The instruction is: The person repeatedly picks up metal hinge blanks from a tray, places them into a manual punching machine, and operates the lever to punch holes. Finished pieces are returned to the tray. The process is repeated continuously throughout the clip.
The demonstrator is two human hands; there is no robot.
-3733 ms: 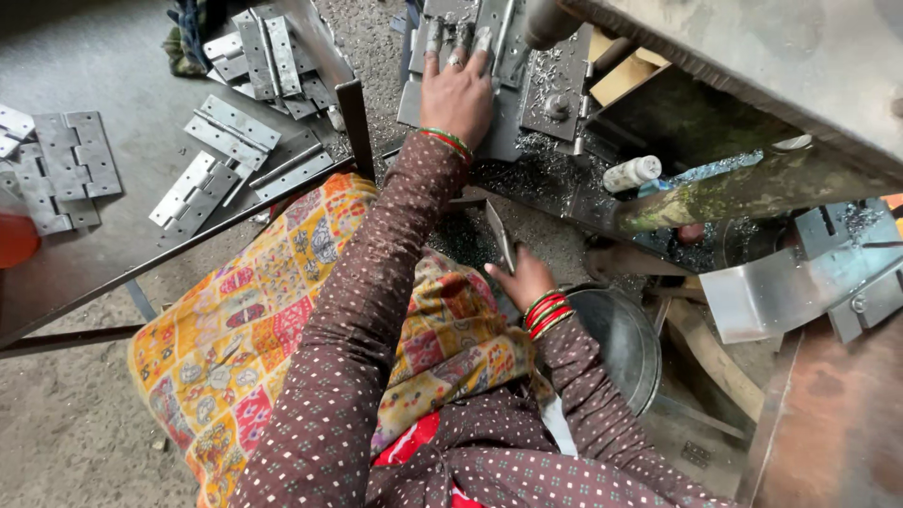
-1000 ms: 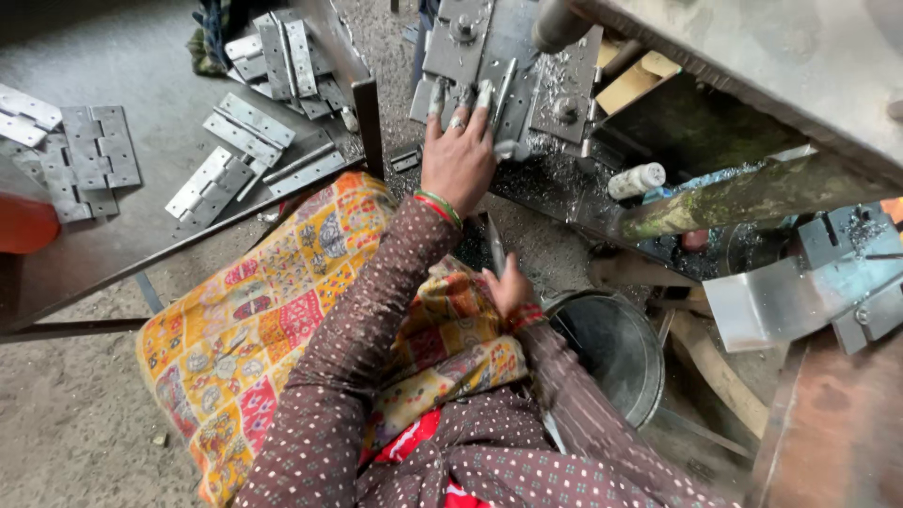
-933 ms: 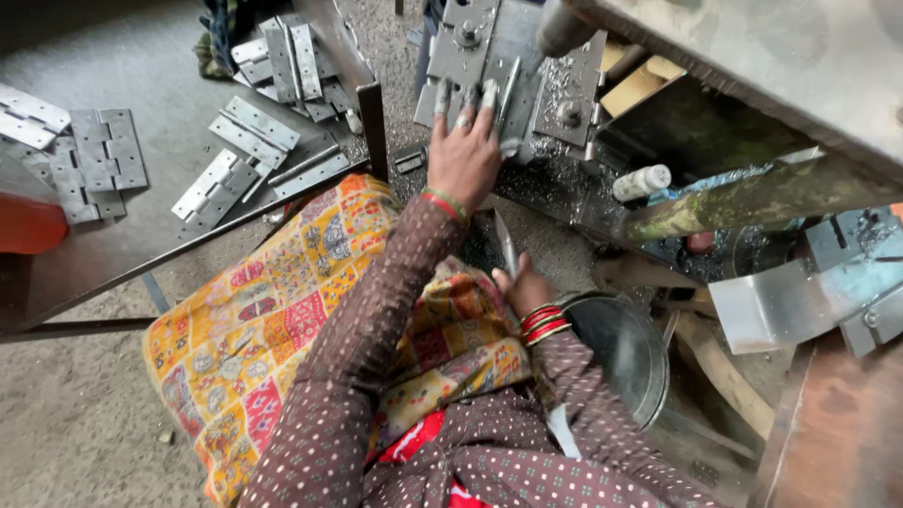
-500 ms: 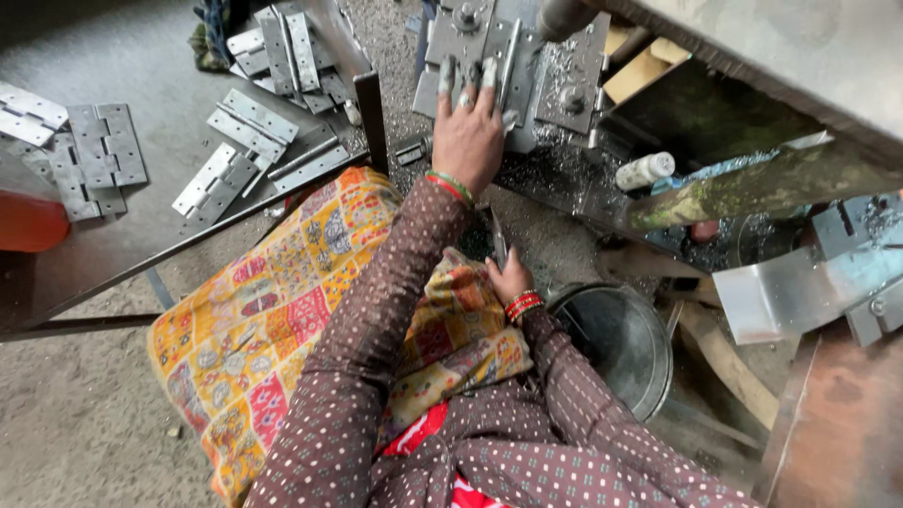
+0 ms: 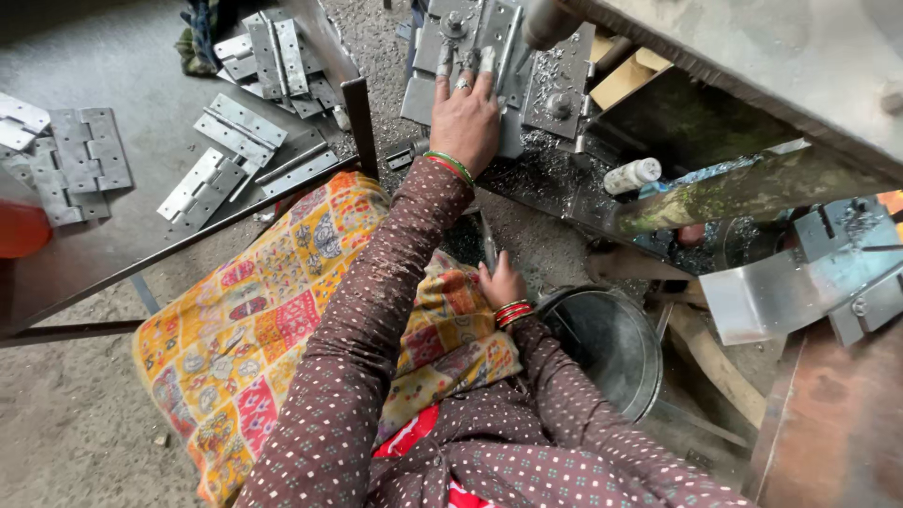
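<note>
left hand [image 5: 467, 118] stays flat, fingers spread on one grey metal plate [image 5: 470, 56] | right hand [image 5: 500, 282] now lower, gripping one metal strip [image 5: 488, 243] | one bucket [image 5: 602, 343] beside it

Hinges [image 5: 202, 183] on table left of machine plate [image 5: 470, 56], bucket [image 5: 602, 343] below, cloth [image 5: 282, 329] on lap

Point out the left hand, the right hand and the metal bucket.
left hand [image 5: 466, 118], head view, on the back of the hand.
right hand [image 5: 500, 282], head view, on the knuckles.
metal bucket [image 5: 602, 339], head view, on its inner wall.
</note>
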